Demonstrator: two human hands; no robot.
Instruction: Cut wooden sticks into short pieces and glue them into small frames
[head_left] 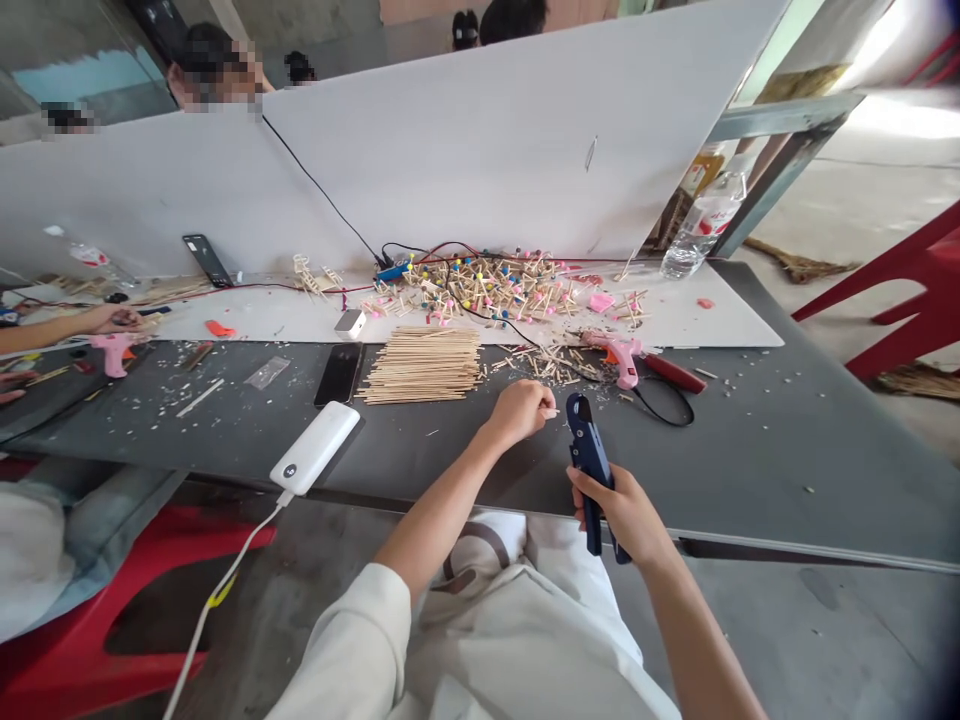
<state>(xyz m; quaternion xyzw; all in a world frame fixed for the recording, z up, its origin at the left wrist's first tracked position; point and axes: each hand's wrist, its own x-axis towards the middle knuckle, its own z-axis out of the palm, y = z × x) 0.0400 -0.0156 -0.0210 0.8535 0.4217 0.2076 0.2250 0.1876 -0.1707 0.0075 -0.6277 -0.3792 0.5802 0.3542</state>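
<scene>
In my right hand (619,505) is a dark blue hand cutter (589,445), its fingers wrapped round the handles and its rounded jaw pointing away from me. My left hand (523,412) is closed in a pinch just left of the cutter's jaw, apart from it. A tiny pale tip shows at its fingertips, too small to name. Beyond that hand lie short cut pieces of wooden stick (551,362) in a loose scatter. To its left, long thin wooden sticks (424,365) lie side by side in a flat bundle.
A heap of small stick pieces with coloured balls (487,285) lies along the white board (450,180). A pink glue gun (624,360) and red-handled tool (675,373) lie right. A phone (339,374) and white power bank (315,450) lie left. Another person's hand (112,318) is far left.
</scene>
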